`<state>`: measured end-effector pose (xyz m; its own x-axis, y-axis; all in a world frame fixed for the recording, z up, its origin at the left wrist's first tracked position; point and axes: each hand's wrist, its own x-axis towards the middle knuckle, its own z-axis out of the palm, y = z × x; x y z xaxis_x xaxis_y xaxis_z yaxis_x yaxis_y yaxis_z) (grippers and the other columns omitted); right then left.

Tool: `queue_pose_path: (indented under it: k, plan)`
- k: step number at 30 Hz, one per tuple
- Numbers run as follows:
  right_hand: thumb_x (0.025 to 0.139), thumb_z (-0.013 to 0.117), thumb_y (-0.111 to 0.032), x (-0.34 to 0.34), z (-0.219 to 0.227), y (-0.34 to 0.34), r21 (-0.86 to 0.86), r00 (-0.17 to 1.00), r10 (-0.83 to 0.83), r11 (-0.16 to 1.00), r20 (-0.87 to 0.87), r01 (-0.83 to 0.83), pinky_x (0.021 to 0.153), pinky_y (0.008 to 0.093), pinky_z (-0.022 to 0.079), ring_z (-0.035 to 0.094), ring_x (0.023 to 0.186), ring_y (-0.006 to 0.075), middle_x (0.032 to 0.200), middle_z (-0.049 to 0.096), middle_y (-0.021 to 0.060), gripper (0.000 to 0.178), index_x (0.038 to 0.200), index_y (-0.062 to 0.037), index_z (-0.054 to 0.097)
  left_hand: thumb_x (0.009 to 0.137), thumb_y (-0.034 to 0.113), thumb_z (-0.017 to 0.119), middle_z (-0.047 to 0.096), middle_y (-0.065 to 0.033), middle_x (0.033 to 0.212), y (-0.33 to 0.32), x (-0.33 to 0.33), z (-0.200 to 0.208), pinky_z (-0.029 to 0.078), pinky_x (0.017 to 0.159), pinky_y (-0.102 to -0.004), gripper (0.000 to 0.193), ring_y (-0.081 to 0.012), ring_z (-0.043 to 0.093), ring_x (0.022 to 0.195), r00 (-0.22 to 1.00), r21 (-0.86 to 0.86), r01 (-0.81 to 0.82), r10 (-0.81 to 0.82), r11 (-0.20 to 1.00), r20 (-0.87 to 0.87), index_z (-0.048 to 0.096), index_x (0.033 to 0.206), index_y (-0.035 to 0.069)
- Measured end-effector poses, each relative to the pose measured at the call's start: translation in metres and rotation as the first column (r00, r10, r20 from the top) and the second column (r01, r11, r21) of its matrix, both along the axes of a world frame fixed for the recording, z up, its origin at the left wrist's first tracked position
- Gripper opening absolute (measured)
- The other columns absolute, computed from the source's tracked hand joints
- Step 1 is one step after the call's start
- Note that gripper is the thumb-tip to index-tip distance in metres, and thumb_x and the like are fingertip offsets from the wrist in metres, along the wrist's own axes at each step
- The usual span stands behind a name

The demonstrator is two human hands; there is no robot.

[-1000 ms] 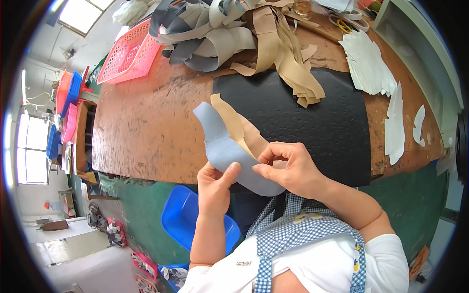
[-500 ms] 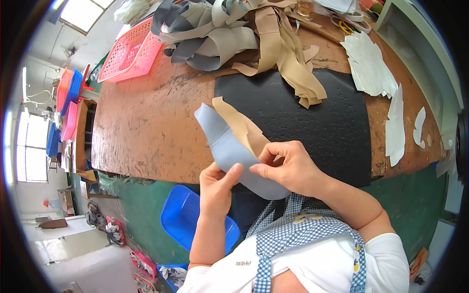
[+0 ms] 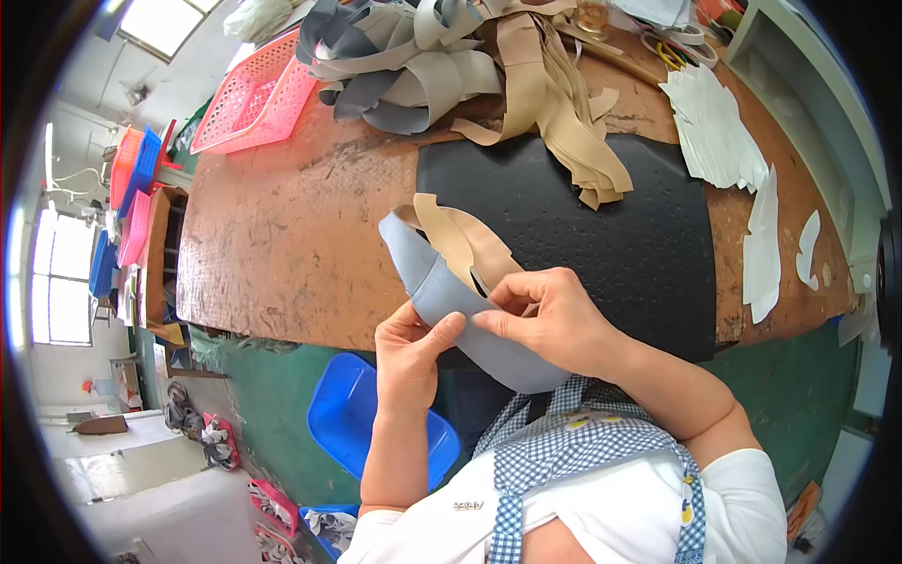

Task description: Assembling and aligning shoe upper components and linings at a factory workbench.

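Both hands hold a curved piece of grey-blue leather-like material (image 3: 470, 324) with a tan lining (image 3: 449, 235) over the table's near edge. My left hand (image 3: 412, 352) is closed on its left lower side, thumb on the grey-blue face and fingers behind. My right hand (image 3: 540, 310) pinches the upper edge, its thumb close to the left thumb. The tan layer stands apart from the grey-blue one at the top, leaving a gap between them. Some fingertips are hidden behind the piece.
A black mat (image 3: 601, 244) covers part of the wooden table (image 3: 272, 254). Tan strips (image 3: 564, 141) and grey strips (image 3: 423, 89) lie piled at the back, beside a pink basket (image 3: 254, 103). White pieces (image 3: 719, 132) lie right. A blue tub (image 3: 343, 414) stands below the table edge.
The piece has tilted and bent, so its tan lining has spread and the gap at the top is wider. Both hands keep their hold, the left shifted slightly left.
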<state>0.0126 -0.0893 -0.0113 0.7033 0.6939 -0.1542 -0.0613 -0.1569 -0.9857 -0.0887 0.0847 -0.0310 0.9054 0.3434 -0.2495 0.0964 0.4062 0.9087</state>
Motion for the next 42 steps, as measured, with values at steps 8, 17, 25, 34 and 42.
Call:
queue_pose_path:
  k: [8, 17, 25, 34, 42]
  plan:
    - [0.088, 0.075, -0.009, -0.008, 0.003, 0.0, -0.023, 1.0, 0.01, 1.0, 0.01, -0.009, 0.061, 0.0221, 0.052, 0.064, 0.069, 0.0049, 0.074, 0.07, 0.0048, 0.013, 0.087, 0.003, 0.069, 0.087, 0.002, 0.074, 0.071, -0.0064, 0.094, 0.013, 0.005, 0.005, 0.056, 0.08, -0.0292, 0.022, -0.0128, 0.068, 0.083, 0.998, -0.051, -0.062, 0.061, 0.997, -0.012, 0.068, 0.107, -0.002]
    - [0.089, 0.073, -0.011, -0.001, 0.005, 0.01, 0.001, 1.0, -0.009, 1.0, -0.012, 0.009, 0.063, 0.0246, 0.054, 0.065, 0.071, 0.0085, 0.081, 0.071, 0.007, 0.016, 0.092, 0.0037, 0.069, 0.085, 0.003, 0.077, 0.072, -0.0065, 0.093, 0.01, 0.004, 0.009, 0.055, 0.078, -0.0261, 0.022, -0.0119, 0.067, 0.082, 1.0, 0.045, -0.021, 0.022, 0.999, -0.02, 0.07, 0.104, -0.003]
    - [0.089, 0.073, -0.011, -0.006, 0.004, 0.013, 0.063, 1.0, -0.009, 0.998, -0.027, 0.011, 0.066, 0.0255, 0.055, 0.066, 0.073, 0.0094, 0.083, 0.071, 0.007, 0.016, 0.096, 0.0034, 0.069, 0.087, 0.006, 0.075, 0.071, -0.0058, 0.089, 0.017, 0.007, 0.018, 0.055, 0.076, -0.0264, 0.014, -0.0108, 0.066, 0.078, 0.999, -0.012, -0.025, 0.024, 1.0, -0.037, 0.069, 0.097, -0.002]
    - [0.089, 0.072, -0.01, -0.001, 0.007, 0.019, 0.085, 0.998, -0.059, 0.994, -0.029, 0.062, 0.065, 0.0236, 0.053, 0.062, 0.073, 0.0063, 0.082, 0.068, 0.0026, 0.014, 0.095, 0.0022, 0.068, 0.086, 0.003, 0.075, 0.07, -0.0048, 0.09, 0.011, 0.007, 0.02, 0.052, 0.075, -0.0243, 0.014, -0.0091, 0.065, 0.078, 0.999, 0.068, -0.012, 0.015, 0.998, -0.042, 0.069, 0.097, -0.002]
    - [0.091, 0.07, -0.007, 0.049, 0.056, 0.052, 0.555, 0.997, -0.016, 0.831, 0.071, -0.026, 0.069, 0.0235, 0.05, 0.058, 0.081, 0.0026, 0.09, 0.066, 0.0015, 0.01, 0.095, 0.0018, 0.065, 0.082, -0.002, 0.075, 0.068, -0.0037, 0.096, 0.011, 0.051, 0.098, 0.05, 0.077, -0.0257, 0.018, -0.0103, 0.062, 0.087, 0.884, 0.483, -0.349, 0.111, 0.803, 0.454, 0.066, 0.097, 0.0]
